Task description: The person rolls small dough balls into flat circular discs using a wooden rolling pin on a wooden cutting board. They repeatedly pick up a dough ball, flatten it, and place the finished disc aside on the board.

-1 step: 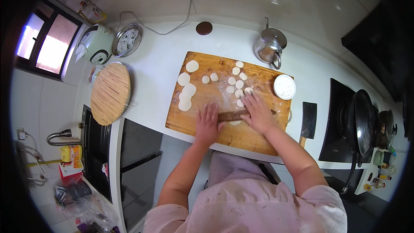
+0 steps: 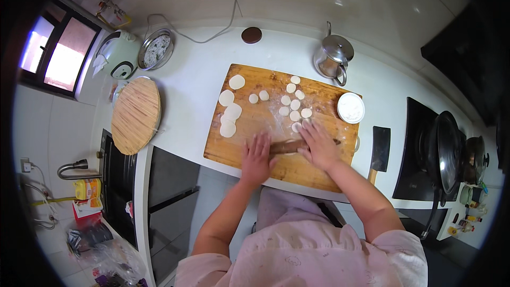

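Observation:
A brown rolling pin (image 2: 288,146) lies across the near part of a floured wooden board (image 2: 239,151). My left hand (image 2: 257,157) rests flat at its left end, fingers stretched out and slightly blurred. Over the right part of the pin lies my right hand (image 2: 321,146), also flat with its fingers extended. A thin edge of pale dough shows beside the pin between my hands; the pin covers most of it. Several small dough pieces (image 2: 295,104) sit beyond my right hand. Several rolled dough rounds (image 2: 232,111) lie along the board's left side, some overlapping.
A white bowl of flour (image 2: 350,107) stands at the board's right corner. Right of the board lies a cleaver (image 2: 380,149), near a stove with a wok (image 2: 446,151). A metal kettle (image 2: 336,56) stands behind. Leftward are a round slatted tray (image 2: 136,115) and a metal bowl (image 2: 156,49).
Both hands and the rolling pin have shifted slightly toward me. A little dough now shows on the pin's far side. The other dough pieces have stayed in place.

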The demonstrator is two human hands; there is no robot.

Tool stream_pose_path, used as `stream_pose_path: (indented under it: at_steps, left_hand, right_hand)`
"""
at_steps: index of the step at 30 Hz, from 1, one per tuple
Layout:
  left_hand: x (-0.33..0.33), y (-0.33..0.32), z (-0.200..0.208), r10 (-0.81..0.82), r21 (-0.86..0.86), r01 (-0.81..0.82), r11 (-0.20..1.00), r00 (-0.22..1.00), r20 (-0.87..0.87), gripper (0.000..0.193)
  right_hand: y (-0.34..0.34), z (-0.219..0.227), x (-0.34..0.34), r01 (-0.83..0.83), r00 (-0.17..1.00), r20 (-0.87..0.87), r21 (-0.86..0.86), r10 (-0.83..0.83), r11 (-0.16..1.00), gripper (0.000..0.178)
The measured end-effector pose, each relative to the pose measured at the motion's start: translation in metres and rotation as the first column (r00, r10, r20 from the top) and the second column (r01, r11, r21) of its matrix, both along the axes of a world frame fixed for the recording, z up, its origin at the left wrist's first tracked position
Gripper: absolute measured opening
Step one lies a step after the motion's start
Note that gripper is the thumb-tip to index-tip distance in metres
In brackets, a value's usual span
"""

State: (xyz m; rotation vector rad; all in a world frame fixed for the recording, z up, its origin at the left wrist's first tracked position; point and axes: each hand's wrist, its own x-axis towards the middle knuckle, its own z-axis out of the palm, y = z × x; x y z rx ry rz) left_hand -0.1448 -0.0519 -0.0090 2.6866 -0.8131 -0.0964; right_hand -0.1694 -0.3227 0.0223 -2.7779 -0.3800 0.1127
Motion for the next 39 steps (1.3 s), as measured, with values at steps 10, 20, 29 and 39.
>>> stream_pose_path:
  at_steps: [10, 20, 29, 39]
  left_hand:
    - [0.051, -0.028, 0.001, 0.077, -0.001, -0.077, 0.997, 0.997, 0.004, 0.072]
    - [0.048, -0.047, 0.035, 0.068, -0.088, -0.099, 0.991, 0.952, -0.300, 0.047]
    - [0.059, -0.069, -0.001, 0.116, -0.158, -0.182, 0.970, 0.927, -0.356, 0.022]
    - [0.045, -0.062, 0.002, 0.083, -0.209, -0.134, 0.969, 0.968, -0.236, 0.018]
  right_hand:
    - [-0.003, -0.008, 0.042, 0.178, 0.975, 0.131, 0.021, -0.179, 0.984, 0.073]
    - [0.009, -0.013, -0.056, 0.077, 0.984, 0.143, 0.180, -0.104, 0.981, 0.058]
    - [0.009, -0.018, -0.065, 0.120, 0.980, 0.130, 0.199, -0.148, 0.973, 0.051]
    - [0.009, -0.020, -0.068, 0.123, 0.979, 0.133, 0.221, -0.155, 0.967, 0.052]
